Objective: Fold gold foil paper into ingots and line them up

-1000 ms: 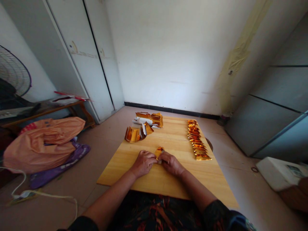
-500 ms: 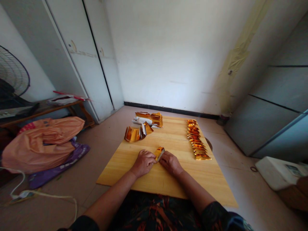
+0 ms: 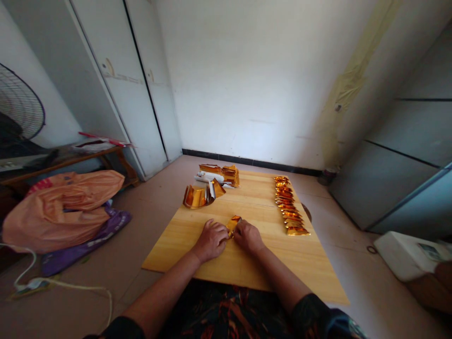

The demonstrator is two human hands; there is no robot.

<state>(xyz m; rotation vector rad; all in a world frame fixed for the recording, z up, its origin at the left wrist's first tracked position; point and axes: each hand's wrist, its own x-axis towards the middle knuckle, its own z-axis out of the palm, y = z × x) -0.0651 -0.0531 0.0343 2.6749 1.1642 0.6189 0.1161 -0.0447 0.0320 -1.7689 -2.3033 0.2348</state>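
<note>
Between my hands, near the middle of the wooden board (image 3: pixel 197 256), is a small piece of gold foil paper (image 3: pixel 232 222), partly folded. My left hand (image 3: pixel 211 239) grips its left edge with closed fingers. On the other side my right hand (image 3: pixel 248 235) pinches the right edge, its fingers curled and covering part of the paper. Both hands rest low over the board. To the right stands a row of folded gold foil pieces (image 3: pixel 289 207), lined up front to back. Loose gold foil sheets (image 3: pixel 197 196) lie beyond my left hand.
Another stack of gold sheets (image 3: pixel 230 175) with a white roll-like piece (image 3: pixel 211 177) sits at the board's far edge. On the floor at left are an orange bag (image 3: pixel 63 202), a purple bag (image 3: pixel 84 242) and a white cord (image 3: pixel 81 287). A white box (image 3: pixel 406 254) stands at right.
My right hand has turned slightly over the paper, and the pale right flap that showed before is now folded in or hidden. My left hand stays nearly in place.
</note>
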